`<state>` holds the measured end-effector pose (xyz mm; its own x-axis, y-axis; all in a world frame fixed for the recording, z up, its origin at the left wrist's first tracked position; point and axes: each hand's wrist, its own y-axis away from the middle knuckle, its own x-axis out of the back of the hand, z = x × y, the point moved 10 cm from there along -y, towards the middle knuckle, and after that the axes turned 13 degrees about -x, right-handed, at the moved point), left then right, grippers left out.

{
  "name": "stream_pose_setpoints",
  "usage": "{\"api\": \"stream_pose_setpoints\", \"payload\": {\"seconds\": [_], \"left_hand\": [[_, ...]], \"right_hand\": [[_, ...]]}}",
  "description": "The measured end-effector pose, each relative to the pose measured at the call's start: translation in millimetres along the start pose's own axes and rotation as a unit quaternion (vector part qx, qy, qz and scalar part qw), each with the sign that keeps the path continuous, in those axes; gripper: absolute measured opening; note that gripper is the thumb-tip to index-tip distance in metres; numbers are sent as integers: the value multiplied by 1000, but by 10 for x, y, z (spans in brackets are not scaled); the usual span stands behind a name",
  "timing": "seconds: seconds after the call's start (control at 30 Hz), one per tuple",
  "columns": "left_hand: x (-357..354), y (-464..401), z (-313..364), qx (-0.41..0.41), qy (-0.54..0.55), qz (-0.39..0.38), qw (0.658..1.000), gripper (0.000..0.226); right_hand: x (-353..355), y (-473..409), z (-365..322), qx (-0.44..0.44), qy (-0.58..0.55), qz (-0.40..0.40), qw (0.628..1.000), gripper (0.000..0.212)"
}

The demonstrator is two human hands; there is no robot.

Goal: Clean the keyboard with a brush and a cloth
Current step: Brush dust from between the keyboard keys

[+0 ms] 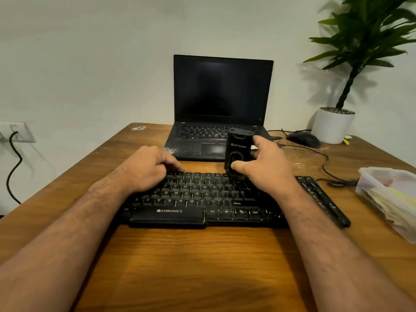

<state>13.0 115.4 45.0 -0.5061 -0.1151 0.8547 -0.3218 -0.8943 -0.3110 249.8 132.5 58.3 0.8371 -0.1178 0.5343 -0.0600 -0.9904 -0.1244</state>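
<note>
the wooden desk carries everything i can see from here, and the black keyboard lies square across the middle of it, near the person's body, which i take as the natural spot for working over the keys with both arms resting in. behind it an open laptop sits with a dark screen, pushed back against the wall, out of the way of the cleaning. to the right stand a potted plant, a clear plastic tub near the desk edge, and a black mouse with its cable trailing toward the keyboard.

the left hand rests on the upper left part of the keyboard, fingers bent down onto the keys, with nothing gripped in it that i can see; i judge it is there to pin the board so it does not slide.

the right hand is wrapped around an upright black brush tool, thumb pressed on its front face and fingers curled behind it. the tool's lower end meets the top row of keys right of centre, so i read this as the brushing stage, held vertical to push bristles between the keys. the bristles themselves are hidden. i see no cloth that i can name for sure.
</note>
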Motion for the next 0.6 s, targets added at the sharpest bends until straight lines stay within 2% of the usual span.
{"api": "stream_pose_setpoints", "payload": {"seconds": [0.17, 0.3, 0.37, 0.43, 0.47, 0.6], "left_hand": [[7, 19, 2, 10, 7, 2, 1000, 57], [-14, 41, -11, 7, 18, -8, 1000, 55], [-23, 57, 59, -7, 22, -18, 1000, 47], [-41, 73, 171, -29, 21, -36, 999, 28], [-61, 88, 229, -40, 24, -49, 998, 33], [-253, 159, 511, -77, 85, -122, 986, 105]], "right_hand": [[-315, 94, -116, -5, -24, -100, 995, 57], [58, 15, 34, -22, -9, -7, 1000, 44], [74, 10, 95, -33, -23, -37, 999, 37], [-4, 66, 86, -33, -38, -98, 994, 38], [-15, 90, 74, -29, -41, -107, 993, 39], [50, 142, 62, -17, -22, -52, 998, 42]]}}
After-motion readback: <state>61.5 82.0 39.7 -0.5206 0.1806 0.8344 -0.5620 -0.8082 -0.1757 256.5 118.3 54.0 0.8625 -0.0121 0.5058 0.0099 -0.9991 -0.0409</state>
